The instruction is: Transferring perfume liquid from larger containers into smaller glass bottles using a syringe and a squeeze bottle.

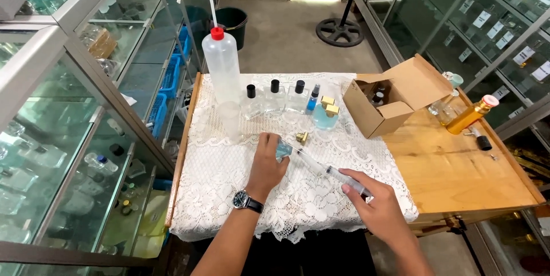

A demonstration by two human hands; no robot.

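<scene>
My left hand [266, 164], with a wristwatch on the wrist, grips a small clear glass bottle [283, 150] holding pale blue liquid on the white lace cloth [229, 196]. My right hand [375, 207] holds a clear plastic syringe [335, 174] at its plunger end, and the syringe tip points into the bottle's mouth. A small gold cap [302, 136] lies on the cloth just beyond the bottle.
A tall squeeze bottle with a red cap [222, 64], a clear cup [230, 120], three black-capped bottles [275, 97], a blue vial and a gold-capped blue bottle [326, 114] stand at the back. An open cardboard box [389, 101] and an amber bottle [472, 114] sit right. Glass cabinets flank the table.
</scene>
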